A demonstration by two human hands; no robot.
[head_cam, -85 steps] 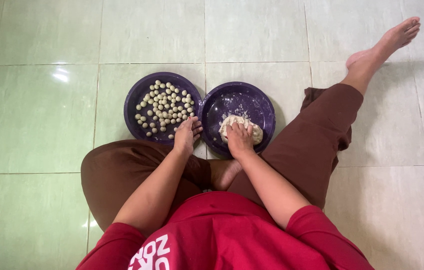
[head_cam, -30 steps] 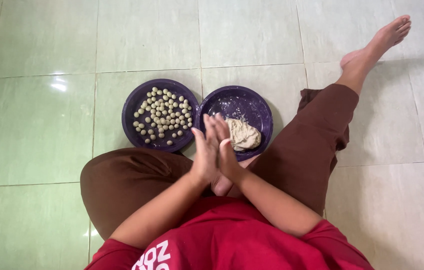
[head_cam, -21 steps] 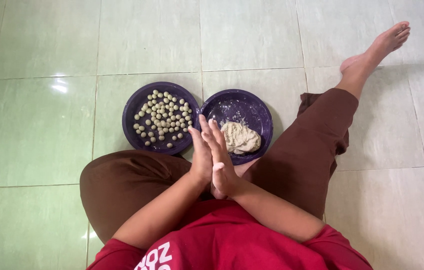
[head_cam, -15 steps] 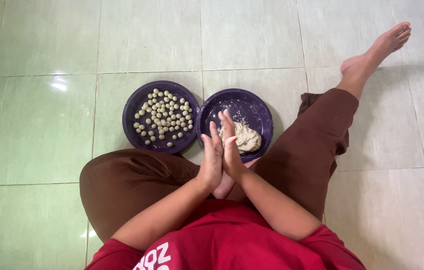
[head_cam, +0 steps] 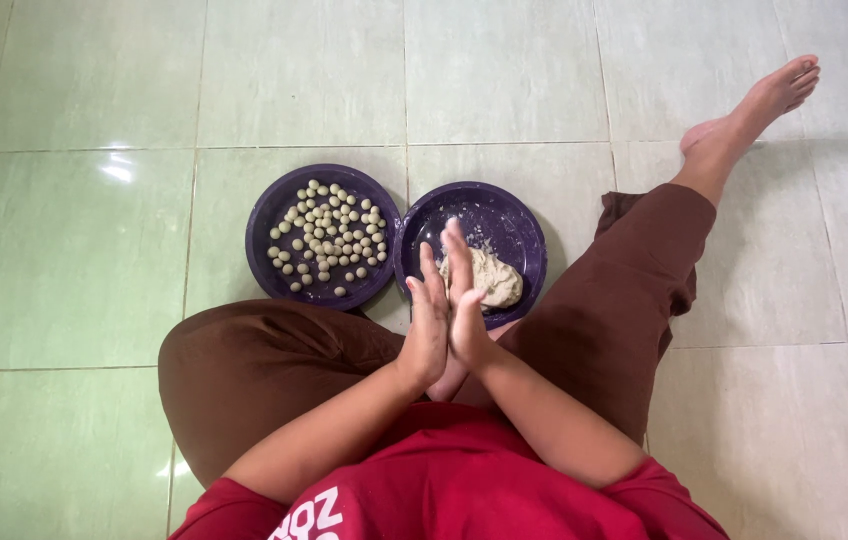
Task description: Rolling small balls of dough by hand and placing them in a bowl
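Left plate (head_cam: 269, 215): round, dark purple, on green floor tiles; holds many small pale dough balls (head_cam: 329, 238), loosely scattered. Right plate (head_cam: 529, 235): same kind, touching the left plate's right rim; holds one pale, rough dough lump (head_cam: 494, 280) toward its near side. Left hand (head_cam: 426, 330) and right hand (head_cam: 464, 300): pressed palm to palm just before the right plate, fingers straight and together; whether dough lies between the palms cannot be told.

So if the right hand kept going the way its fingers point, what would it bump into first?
Most likely the dough lump in the right purple bowl. The right hand, pressed flat against the left hand, points over it, though how high it hovers is unclear.
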